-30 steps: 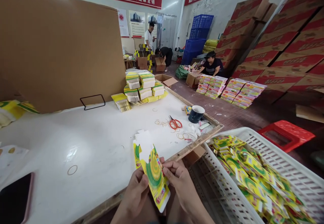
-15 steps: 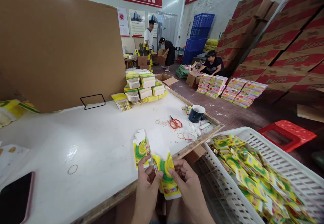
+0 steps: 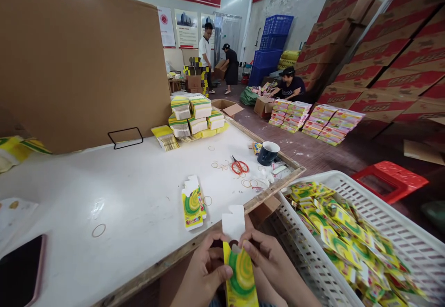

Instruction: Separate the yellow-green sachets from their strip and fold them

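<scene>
Between my hands is a small yellow and green carton (image 3: 240,270), its white top flap standing up and its mouth partly open. My left hand (image 3: 208,267) grips the carton's left side, thumb on the printed front and fingers at the upper edge. On the other side my right hand (image 3: 269,256) pinches the top right edge near the opening. Several flat cartons of the same print lie in a small stack (image 3: 193,207) on the white table (image 3: 139,196), just beyond my left hand.
On my right, a white plastic basket (image 3: 342,179) holds many yellow cartons. Red scissors (image 3: 239,166), rubber bands and a dark mug (image 3: 268,153) sit near the table's right corner. Bundled cartons (image 3: 198,112) are piled at the back. A phone (image 3: 22,270) lies left. Three people work beyond.
The held carton has turned upright, moved lower and been squared open at the top, with its flap raised. Both hands have shifted to its upper edges, away from the stack.
</scene>
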The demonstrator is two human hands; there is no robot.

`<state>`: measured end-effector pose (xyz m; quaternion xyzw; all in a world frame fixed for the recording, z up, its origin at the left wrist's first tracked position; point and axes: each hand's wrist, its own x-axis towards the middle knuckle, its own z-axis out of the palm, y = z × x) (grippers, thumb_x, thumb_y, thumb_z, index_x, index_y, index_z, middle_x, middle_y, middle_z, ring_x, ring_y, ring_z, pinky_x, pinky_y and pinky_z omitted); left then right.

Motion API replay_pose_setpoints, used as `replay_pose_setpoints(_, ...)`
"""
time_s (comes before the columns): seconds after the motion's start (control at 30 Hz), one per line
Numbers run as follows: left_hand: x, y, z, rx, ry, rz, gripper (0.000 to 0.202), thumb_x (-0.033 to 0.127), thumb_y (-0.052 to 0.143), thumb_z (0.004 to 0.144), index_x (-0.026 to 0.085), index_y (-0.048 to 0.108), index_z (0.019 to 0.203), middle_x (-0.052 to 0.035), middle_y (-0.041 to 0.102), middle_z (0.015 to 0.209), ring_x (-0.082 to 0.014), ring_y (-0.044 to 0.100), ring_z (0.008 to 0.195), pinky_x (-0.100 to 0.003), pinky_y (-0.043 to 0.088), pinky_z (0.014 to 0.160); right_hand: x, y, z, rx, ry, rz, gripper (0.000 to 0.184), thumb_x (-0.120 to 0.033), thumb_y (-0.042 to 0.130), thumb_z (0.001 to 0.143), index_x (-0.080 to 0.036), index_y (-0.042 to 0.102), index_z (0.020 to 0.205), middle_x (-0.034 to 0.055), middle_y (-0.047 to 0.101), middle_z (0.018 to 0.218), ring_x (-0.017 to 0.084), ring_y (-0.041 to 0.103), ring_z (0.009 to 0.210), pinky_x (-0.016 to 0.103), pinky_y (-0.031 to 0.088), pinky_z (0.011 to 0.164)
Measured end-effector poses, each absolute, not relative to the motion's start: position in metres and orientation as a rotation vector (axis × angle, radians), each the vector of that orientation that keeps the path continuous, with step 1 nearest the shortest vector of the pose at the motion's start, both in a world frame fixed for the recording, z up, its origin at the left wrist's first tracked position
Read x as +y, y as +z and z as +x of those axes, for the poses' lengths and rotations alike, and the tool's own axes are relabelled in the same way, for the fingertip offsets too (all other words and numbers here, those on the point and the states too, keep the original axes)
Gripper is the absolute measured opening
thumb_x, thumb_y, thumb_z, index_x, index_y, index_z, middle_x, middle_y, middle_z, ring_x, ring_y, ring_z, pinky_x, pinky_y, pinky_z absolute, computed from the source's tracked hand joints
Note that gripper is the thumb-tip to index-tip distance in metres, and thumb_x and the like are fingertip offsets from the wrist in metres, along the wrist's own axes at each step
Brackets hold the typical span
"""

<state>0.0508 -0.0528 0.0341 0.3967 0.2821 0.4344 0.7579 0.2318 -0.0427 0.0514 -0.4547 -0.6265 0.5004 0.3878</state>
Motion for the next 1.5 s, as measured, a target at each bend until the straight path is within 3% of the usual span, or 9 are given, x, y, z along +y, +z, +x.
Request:
replay_pose_setpoints(0.1, -0.054, 0.034, 0.051, 0.664, 0.978, 0.845, 0.050, 0.032, 0.075, 0.073, 0.026, 0.046, 0.113, -0.0044, 0.070, 0.087, -0.0156, 0.066, 0.065, -0.027, 0.049, 0.064, -0.039, 0.054, 0.226, -1.558, 1.179, -1.158, 0.025, -0.038, 0.051, 0.091, -0.020, 0.065, 0.081, 0.0035, 0.063, 0.076, 0.017, 0.058, 0.071, 0.026, 0.047, 0.066)
replay_pose_setpoints(0.23, -0.051, 0.040, 0.048, 0.687, 0.998, 0.860, 0.080, 0.031, 0.074, 0.074, 0.026, 0.028, 0.140, -0.0122, 0.070, 0.102, -0.0247, 0.069, 0.084, -0.034, 0.051, 0.073, -0.032, 0.055, 0.219, -1.465, 1.121, -1.102, 0.025, -0.036, 0.055, 0.088, -0.022, 0.067, 0.106, 0.0101, 0.066, 0.101, 0.023, 0.062, 0.092, 0.033, 0.050, 0.083)
replay_pose_setpoints(0.37, -0.045, 0.043, 0.043, 0.742, 0.999, 0.958, 0.046, 0.029, 0.070, 0.078, 0.021, 0.056, 0.120, -0.0122, 0.069, 0.112, -0.0278, 0.066, 0.100, -0.035, 0.051, 0.081, -0.029, 0.054, 0.223, -1.545, 1.088, -1.041, 0.028, -0.039, 0.052, 0.090, -0.023, 0.072, 0.102, 0.0098, 0.067, 0.098, 0.024, 0.061, 0.095, 0.037, 0.048, 0.086)
replay_pose_setpoints(0.47, -0.043, 0.041, 0.043, 0.905, 1.066, 1.079, 0.034, 0.026, 0.067, 0.079, 0.023, 0.063, 0.113, -0.0091, 0.066, 0.121, -0.0265, 0.063, 0.107, -0.034, 0.051, 0.087, -0.029, 0.057, 0.226, -1.547, 1.154, -1.071, 0.032, -0.042, 0.052, 0.089, -0.022, 0.072, 0.103, 0.0087, 0.068, 0.095, 0.025, 0.061, 0.095, 0.037, 0.048, 0.084)
replay_pose_setpoints(0.67, -0.040, 0.039, 0.047, 0.951, 1.025, 1.200, 0.039, 0.028, 0.061, 0.084, 0.025, 0.057, 0.123, -0.0086, 0.062, 0.129, -0.0265, 0.059, 0.115, -0.037, 0.048, 0.096, -0.025, 0.059, 0.218, -1.535, 1.200, -1.311, 0.026, -0.021, 0.062, 0.078, -0.021, 0.061, 0.105, 0.0008, 0.068, 0.077, 0.018, 0.062, 0.066, 0.026, 0.046, 0.058)
replay_pose_setpoints(0.97, -0.033, 0.047, 0.047, 0.853, 1.035, 0.942, 0.045, 0.025, 0.069, 0.077, 0.021, 0.054, 0.119, -0.0103, 0.073, 0.106, -0.0262, 0.067, 0.098, -0.038, 0.051, 0.085, -0.026, 0.043, 0.212, -1.561, 0.930, -1.363, 0.026, -0.030, 0.066, 0.078, -0.023, 0.064, 0.103, 0.0042, 0.067, 0.083, 0.021, 0.063, 0.068, 0.029, 0.049, 0.060)
replay_pose_setpoints(1.3, -0.032, 0.060, 0.085, 0.807, 1.070, 0.999, 0.034, 0.012, 0.063, 0.073, 0.020, 0.062, 0.107, -0.0064, 0.073, 0.101, -0.0227, 0.068, 0.088, -0.030, 0.052, 0.074, -0.032, 0.054, 0.230, -1.447, 0.931, -1.301, 0.025, -0.035, 0.056, 0.088, -0.021, 0.069, 0.104, 0.0089, 0.071, 0.104, 0.025, 0.065, 0.096, 0.034, 0.051, 0.084)
replay_pose_setpoints(1.4, -0.028, 0.065, 0.096, 0.848, 1.049, 1.173, 0.036, 0.017, 0.059, 0.078, 0.019, 0.060, 0.114, -0.0093, 0.071, 0.107, -0.0234, 0.068, 0.092, -0.032, 0.053, 0.080, -0.034, 0.059, 0.243, -1.481, 0.788, -1.348, 0.026, -0.035, 0.054, 0.089, -0.023, 0.070, 0.104, 0.0088, 0.071, 0.103, 0.025, 0.065, 0.096, 0.036, 0.051, 0.083)
replay_pose_setpoints(1.5, -0.009, 0.062, 0.077, 1.039, 1.049, 1.368, 0.046, 0.027, 0.054, 0.084, 0.020, 0.049, 0.129, -0.0109, 0.067, 0.114, -0.0232, 0.063, 0.104, -0.034, 0.049, 0.092, -0.032, 0.073, 0.278, -1.479, 0.282, -1.475, 0.026, -0.037, 0.053, 0.088, -0.021, 0.073, 0.097, 0.0104, 0.069, 0.100, 0.027, 0.063, 0.094, 0.042, 0.047, 0.086)
